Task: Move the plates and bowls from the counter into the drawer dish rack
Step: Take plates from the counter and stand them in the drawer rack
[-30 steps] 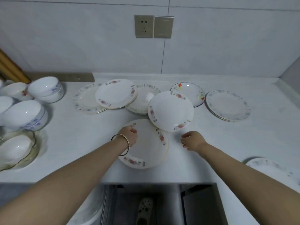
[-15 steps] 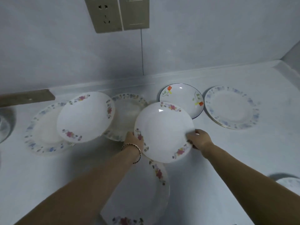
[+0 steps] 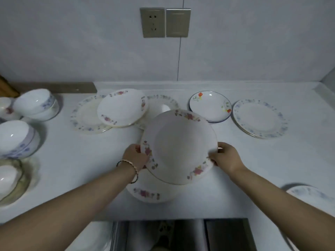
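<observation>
Plate (image 3: 179,147), pink floral rim, held tilted above the bench (image 3: 253,169), gripped at both edges: left hand (image 3: 135,156) fingers closed on its left rim, right hand (image 3: 226,157) fingers closed on its right rim. Left wrist wears a bracelet (image 3: 129,167). Nearest: open drawer (image 3: 181,234) below the bench edge, contents blurred. Second floral plate (image 3: 146,191) lies flat on the bench, partly under the held one. Blue-rim plate (image 3: 311,194) at near right, partly cut off. Left side: glass bowl (image 3: 16,180) with a white bowl inside, then blue-patterned bowls (image 3: 18,140), more bowls (image 3: 36,104) further back. Far row by the wall: pale plate (image 3: 85,116) with a floral plate (image 3: 121,107) overlapping it, another plate (image 3: 161,102) behind the held one, tulip plates (image 3: 210,105) stacked, blue-floral plate (image 3: 259,118) at right. Socket (image 3: 153,22) and switch (image 3: 178,22) on the wall.
</observation>
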`<move>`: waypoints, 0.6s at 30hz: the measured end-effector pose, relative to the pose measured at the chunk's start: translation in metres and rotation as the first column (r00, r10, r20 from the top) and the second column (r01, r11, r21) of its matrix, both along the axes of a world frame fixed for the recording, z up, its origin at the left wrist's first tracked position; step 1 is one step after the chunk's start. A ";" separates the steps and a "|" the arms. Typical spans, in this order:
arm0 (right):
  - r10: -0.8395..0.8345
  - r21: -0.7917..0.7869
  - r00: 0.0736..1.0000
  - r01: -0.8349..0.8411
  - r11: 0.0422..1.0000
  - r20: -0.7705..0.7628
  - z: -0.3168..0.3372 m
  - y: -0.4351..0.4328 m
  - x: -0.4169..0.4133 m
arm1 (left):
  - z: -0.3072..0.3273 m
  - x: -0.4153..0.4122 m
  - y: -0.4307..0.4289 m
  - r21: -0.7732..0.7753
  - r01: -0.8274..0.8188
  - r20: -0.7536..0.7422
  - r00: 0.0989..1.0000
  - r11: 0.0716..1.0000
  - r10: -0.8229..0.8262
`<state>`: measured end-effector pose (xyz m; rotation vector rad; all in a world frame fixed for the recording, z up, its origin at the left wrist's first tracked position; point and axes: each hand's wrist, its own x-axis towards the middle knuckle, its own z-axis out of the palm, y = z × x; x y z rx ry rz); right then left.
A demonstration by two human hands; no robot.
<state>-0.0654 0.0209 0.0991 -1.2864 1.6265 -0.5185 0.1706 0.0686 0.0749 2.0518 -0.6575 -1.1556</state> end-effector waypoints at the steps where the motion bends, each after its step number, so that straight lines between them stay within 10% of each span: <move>1: 0.057 -0.007 0.998 -0.057 0.998 -0.009 0.003 0.020 0.004 | 0.003 0.003 0.024 0.003 -0.041 0.007 0.999 0.999 0.041; 18: 0.692 0.266 0.721 -0.670 0.693 0.015 -0.064 0.308 0.152 | -0.053 0.131 0.388 0.487 -0.349 0.078 0.930 0.801 0.358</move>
